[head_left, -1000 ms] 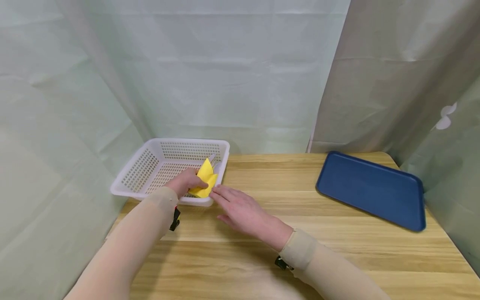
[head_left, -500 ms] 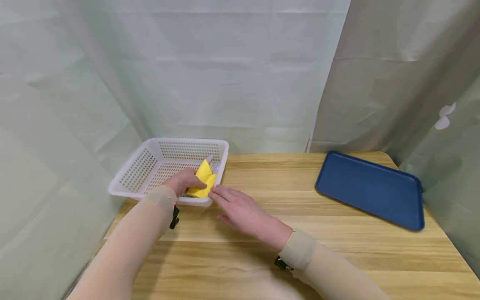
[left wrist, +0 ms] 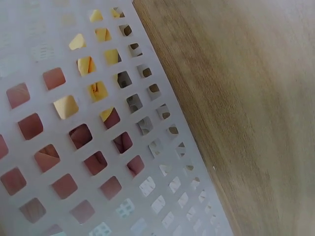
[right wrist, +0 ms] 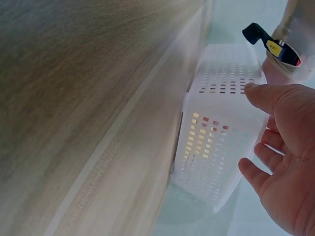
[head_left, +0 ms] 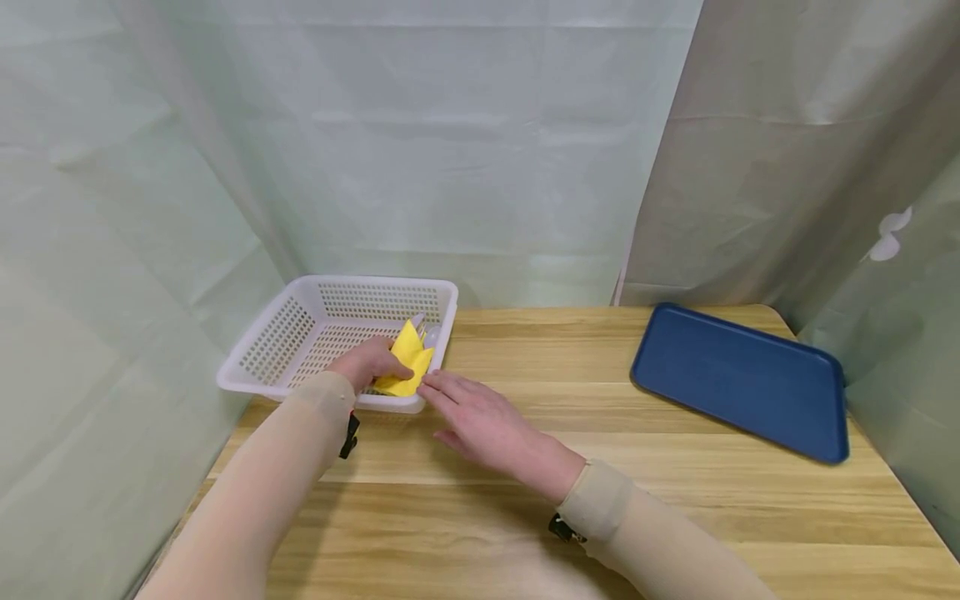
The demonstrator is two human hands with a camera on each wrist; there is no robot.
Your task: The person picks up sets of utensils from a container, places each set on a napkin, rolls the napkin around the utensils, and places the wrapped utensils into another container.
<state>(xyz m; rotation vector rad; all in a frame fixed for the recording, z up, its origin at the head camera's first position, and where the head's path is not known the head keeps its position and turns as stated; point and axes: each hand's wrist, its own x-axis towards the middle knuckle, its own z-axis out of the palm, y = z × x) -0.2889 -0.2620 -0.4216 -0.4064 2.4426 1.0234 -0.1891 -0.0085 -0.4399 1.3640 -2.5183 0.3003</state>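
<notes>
My left hand [head_left: 369, 363] reaches into a white perforated plastic basket [head_left: 452, 310] and grips a folded yellow napkin [head_left: 408, 367], thumb on top. Its other fingers lie hidden under the napkin in the head view; the left wrist view shows parts of them through the basket's holes. Pale plastic cutlery [head_left: 431, 337], with what look like fork tines and a spoon bowl, sticks out beside the napkin against the basket's right wall. My right hand [head_left: 491, 421] has its fingers extended, fingertips right at the basket's near right corner. In the right wrist view its thumb [right wrist: 268, 96] overlaps the rim.
A blue rectangular tray [head_left: 742, 379] lies at the right of the wooden table [head_left: 540, 358]. Pale sheeting [head_left: 465, 167] hangs behind the table and along both sides. The basket stands at the back left, close to the left sheet.
The pale cutlery shows slightly less beyond the napkin's upper edge than a second ago. Both hands keep nearly the same place.
</notes>
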